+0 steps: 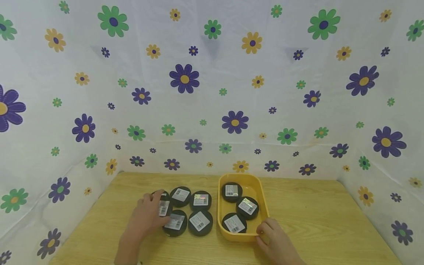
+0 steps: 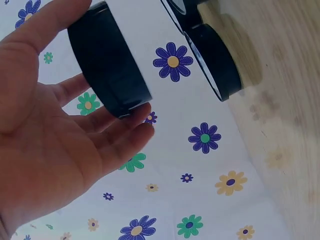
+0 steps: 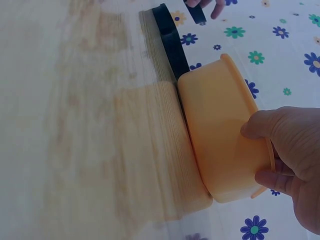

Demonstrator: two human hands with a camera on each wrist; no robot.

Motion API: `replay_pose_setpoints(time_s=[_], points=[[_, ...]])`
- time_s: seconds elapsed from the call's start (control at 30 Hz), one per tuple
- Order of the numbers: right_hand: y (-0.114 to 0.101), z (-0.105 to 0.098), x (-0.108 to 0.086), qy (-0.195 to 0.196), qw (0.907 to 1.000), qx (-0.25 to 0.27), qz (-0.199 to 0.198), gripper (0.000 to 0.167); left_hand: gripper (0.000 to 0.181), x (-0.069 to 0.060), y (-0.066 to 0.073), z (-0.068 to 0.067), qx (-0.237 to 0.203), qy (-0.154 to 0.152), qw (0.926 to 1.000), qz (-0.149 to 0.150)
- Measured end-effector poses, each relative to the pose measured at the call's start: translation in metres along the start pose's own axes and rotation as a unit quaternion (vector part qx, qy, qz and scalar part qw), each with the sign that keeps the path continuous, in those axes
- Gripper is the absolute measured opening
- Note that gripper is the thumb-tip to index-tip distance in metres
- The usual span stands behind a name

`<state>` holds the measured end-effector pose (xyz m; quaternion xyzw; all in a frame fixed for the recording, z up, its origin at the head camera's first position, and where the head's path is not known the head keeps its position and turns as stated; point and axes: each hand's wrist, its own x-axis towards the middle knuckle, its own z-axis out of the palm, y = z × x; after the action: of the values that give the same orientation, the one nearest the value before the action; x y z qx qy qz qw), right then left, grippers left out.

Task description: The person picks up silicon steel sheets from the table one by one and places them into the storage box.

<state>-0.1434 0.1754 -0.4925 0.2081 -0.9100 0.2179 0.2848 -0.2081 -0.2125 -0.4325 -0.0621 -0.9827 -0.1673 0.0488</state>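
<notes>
In the head view my left hand point(image 1: 143, 216) is at the left of a group of flat, round black containers with white labels. It holds one black round container point(image 1: 164, 208) by its edge, thumb on one side and fingertips on the other. The left wrist view shows this held container point(image 2: 106, 60) raised off the table. My right hand point(image 1: 277, 240) grips the near right corner of a yellow plastic tray point(image 1: 243, 237), thumb outside the wall and fingers over the rim. Inside the tray lie three black containers point(image 1: 247, 208), labels up.
Left of the tray, several more labelled black containers, such as one at the back point(image 1: 180, 196) and one in front point(image 1: 200, 222), lie close together on the wooden table point(image 1: 311, 217). A white flowered cloth point(image 1: 212, 106) hangs behind and at both sides.
</notes>
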Motion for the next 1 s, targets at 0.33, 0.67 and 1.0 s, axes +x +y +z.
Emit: replay_pose_setpoints(time_s=[0.33, 0.67, 1.0], points=[[-0.001, -0.001, 0.000, -0.004, 0.9999, -0.005, 0.011, 0.036, 0.094, 0.002, 0.010, 0.005, 0.003, 0.028, 0.9993, 0.023], [-0.002, -0.002, 0.000, -0.032, 0.9987, -0.007, 0.040, 0.032, 0.091, 0.002, 0.020, 0.007, 0.008, 0.042, 0.9979, 0.049], [0.001, 0.001, -0.001, -0.008, 0.9999, -0.007, 0.013, 0.034, 0.088, 0.003, 0.029, 0.013, 0.008, 0.057, 0.9958, 0.071]])
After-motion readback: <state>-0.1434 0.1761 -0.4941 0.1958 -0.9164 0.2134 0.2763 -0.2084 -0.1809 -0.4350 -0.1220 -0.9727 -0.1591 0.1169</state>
